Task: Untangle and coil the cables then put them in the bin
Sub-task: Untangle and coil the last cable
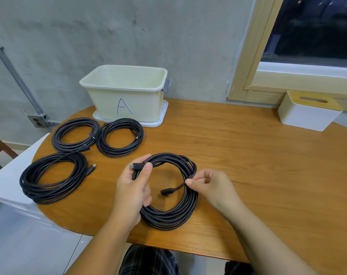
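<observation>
The left hand (132,187) grips the coil (168,211) and pins one plug (138,166) under its thumb. The right hand (210,185) pinches the cable just behind the other plug (166,191).

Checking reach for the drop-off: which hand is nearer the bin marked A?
Left. The left hand grips the coil almost straight in front of the bin; the right hand pinches the cable farther off to the right.
</observation>
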Available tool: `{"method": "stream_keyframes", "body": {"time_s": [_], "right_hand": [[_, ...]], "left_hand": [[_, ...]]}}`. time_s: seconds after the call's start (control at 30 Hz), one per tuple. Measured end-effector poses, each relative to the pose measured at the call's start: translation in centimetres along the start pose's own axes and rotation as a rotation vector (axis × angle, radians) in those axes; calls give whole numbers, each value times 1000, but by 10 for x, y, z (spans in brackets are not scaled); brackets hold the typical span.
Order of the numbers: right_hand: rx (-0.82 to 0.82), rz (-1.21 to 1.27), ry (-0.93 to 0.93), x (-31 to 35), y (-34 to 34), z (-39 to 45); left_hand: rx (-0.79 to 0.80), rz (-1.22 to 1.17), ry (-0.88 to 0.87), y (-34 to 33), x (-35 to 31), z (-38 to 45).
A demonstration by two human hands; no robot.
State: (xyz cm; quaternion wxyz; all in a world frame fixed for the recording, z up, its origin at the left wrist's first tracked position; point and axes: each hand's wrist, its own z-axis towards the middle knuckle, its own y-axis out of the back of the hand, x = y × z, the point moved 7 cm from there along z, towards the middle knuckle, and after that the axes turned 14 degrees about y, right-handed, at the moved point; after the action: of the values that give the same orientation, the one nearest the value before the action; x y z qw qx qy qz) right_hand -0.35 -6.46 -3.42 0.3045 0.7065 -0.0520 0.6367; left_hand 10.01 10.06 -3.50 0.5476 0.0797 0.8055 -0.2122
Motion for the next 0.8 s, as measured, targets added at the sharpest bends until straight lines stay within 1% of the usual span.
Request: {"method": "stream_keyframes", "body": {"time_s": [0.1, 0.13, 0.17, 0.23, 0.3, 0.4, 0.43, 0.47, 0.7, 0.8], "right_hand": [[-85, -250, 39, -7, 9, 0], [-91, -255, 15, -12, 12, 1], [-68, -186, -22, -17, 13, 2], [50, 10, -86, -22, 5, 1], [185, 224, -58, -20, -9, -1], [249, 718, -65, -11, -24, -8], [266, 802, -49, -5, -26, -9], [275, 821, -25, 0, -26, -10], [124, 552, 126, 7, -17, -6], [162, 404, 171, 5, -13, -6]], "left_hand": [[53, -11, 11, -8, -2, -4], [70, -20, 14, -9, -3, -5], [85, -34, 17, -9, -3, -5], [133, -88, 31, -9, -5, -5], [229, -166, 55, -13, -6, -6], [343, -240, 103, -20, -6, -7], [358, -252, 109, -21, -7, -8], [355, -260, 112, -21, -7, -9], [205, -210, 85, -15, 0, -9], [162, -186, 80, -11, 3, -9]]}}
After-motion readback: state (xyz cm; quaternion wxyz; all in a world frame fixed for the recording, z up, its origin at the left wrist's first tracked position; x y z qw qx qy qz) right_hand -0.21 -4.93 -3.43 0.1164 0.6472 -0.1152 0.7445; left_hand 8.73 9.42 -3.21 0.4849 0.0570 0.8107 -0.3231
